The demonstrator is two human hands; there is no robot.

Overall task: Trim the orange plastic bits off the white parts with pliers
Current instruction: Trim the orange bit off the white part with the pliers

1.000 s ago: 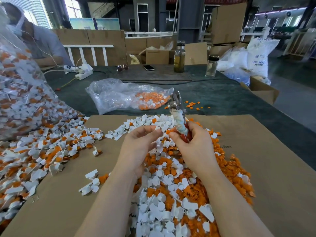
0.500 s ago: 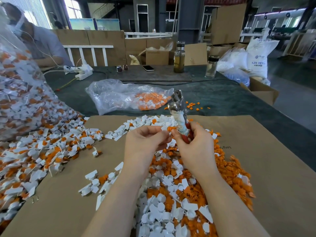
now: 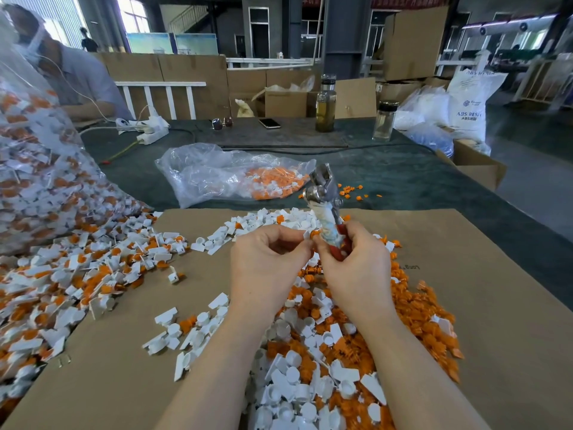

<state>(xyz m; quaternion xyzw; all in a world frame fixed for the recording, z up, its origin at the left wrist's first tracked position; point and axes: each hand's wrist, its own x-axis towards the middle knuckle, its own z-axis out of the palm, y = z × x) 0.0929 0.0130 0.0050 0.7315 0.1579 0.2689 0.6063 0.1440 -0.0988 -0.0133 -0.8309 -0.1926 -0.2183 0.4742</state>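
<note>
Head view showed me both hands raised over the cardboard sheet (image 3: 483, 274) on the desk (image 3: 403, 181). My right hand (image 3: 356, 274) had its fingers curled round the red handles of the pliers (image 3: 325, 209), which stood almost upright, metal head tipped toward 12 o'clock, handle wrapped in pale tape. My left hand (image 3: 266, 265) pinched a small white part with an orange bit (image 3: 311, 234) between thumb and fingertips, touching the right hand's fingertips just beside the pliers' handle. Below the hands, toward 6 o'clock, lay a heap of white and orange pieces (image 3: 325, 352). At 9 o'clock a second spread of untrimmed parts (image 3: 77, 274) spilled from a big clear bag (image 3: 37, 166). Beyond the sheet, at 11 o'clock, a smaller clear bag (image 3: 223, 178) lay on the green desk with orange pieces inside. Two bottles (image 3: 325, 103) stood far off at 12 o'clock.
</note>
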